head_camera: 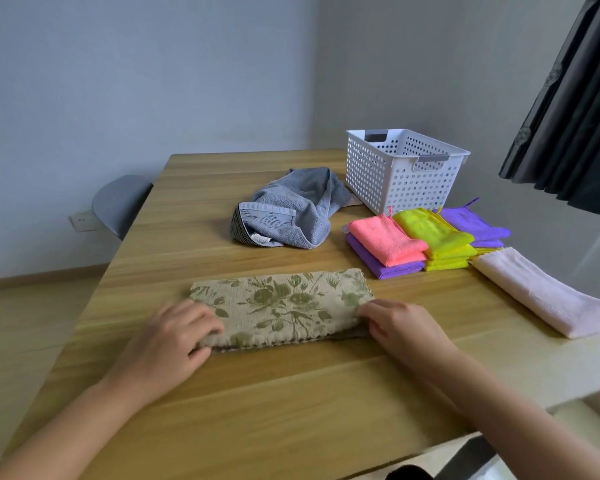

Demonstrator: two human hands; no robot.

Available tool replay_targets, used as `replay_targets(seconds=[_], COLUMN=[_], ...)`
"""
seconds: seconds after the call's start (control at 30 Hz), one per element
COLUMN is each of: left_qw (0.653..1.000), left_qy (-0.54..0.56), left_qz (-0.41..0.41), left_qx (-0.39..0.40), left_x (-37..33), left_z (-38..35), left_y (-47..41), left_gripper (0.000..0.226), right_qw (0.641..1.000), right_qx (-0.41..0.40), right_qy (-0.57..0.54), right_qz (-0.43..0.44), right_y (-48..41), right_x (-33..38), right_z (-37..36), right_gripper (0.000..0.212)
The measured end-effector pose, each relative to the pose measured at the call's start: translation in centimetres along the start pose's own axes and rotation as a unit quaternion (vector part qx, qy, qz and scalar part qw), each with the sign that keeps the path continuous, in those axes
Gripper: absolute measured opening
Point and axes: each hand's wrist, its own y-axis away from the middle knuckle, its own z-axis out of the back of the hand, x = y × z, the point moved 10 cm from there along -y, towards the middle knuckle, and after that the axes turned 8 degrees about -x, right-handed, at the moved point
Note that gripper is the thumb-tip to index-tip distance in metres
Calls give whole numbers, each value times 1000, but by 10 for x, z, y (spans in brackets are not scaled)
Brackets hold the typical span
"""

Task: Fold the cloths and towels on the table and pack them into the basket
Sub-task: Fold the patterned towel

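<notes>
A beige cloth with a green flower print (284, 304) lies folded into a long strip on the wooden table (291, 403). My left hand (177, 336) grips its left end, fingers on top and thumb under the edge. My right hand (400, 325) pinches its right end. A crumpled grey towel (291, 206) lies beyond it. The white perforated basket (400, 168) stands at the far right. Folded pink (387, 240), yellow (437, 235) and purple (473, 223) cloths sit in stacks in front of the basket. A folded pale pink towel (537, 291) lies at the right edge.
A grey chair (118, 202) stands at the table's far left corner. A dark curtain (572, 109) hangs at the upper right. A wall socket (82, 221) sits low on the left wall.
</notes>
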Motion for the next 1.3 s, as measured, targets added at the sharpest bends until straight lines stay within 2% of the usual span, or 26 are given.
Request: replay_targets(seconds=[0.07,0.2,0.33,0.4,0.53,0.63,0.73,0.87,0.97,1.0,1.07,1.1,1.17,1.23,1.3], left_qw=[998,993,993,993,990,985,974,952,916,894,848,838,846,882,920], left_qy=[34,43,-47,-69,-10,69,134,206,292,336,416,434,407,315,199], left_qz=[41,89,73,69,142,160,174,225,273,295,327,329,328,311,287], left_qx=[33,65,78,67,-14,7,49,36,9,2,13,35,106,163,176], left_x=[9,20,7,0,4,2,1,20,29,32,36,36,35,36,36], left_z=[-8,-10,-11,-7,21,33,42,56,58,57,50,47,33,11,-9], left_y=[11,12,1,-7,-21,-27,-30,-29,-27,-25,-21,-20,-17,-15,-13], left_gripper=[20,20,33,37,22,8,9,6,11,11,6,10,9,11,9], right_qw=[1000,995,994,989,998,989,980,961,933,916,873,859,866,902,948], right_qx=[18,94,73,78,32,19,46,47,41,43,44,48,64,79,92], right_qy=[-9,-19,70,113,-17,-133,-172,-236,-310,-350,-423,-441,-416,-332,-204], right_qz=[-2,-9,38,58,-42,-65,-85,-140,-177,-193,-237,-255,-271,-263,-228], right_y=[6,6,-3,-8,-22,-26,-27,-28,-28,-27,-22,-20,-15,-11,-5], right_x=[2,4,18,24,15,19,15,-5,-13,-16,-26,-31,-39,-44,-45], right_z=[-3,-7,-5,-8,18,42,56,67,76,77,74,70,59,43,28], right_gripper=[21,34,19,22,11,8,17,15,18,13,16,19,16,9,8])
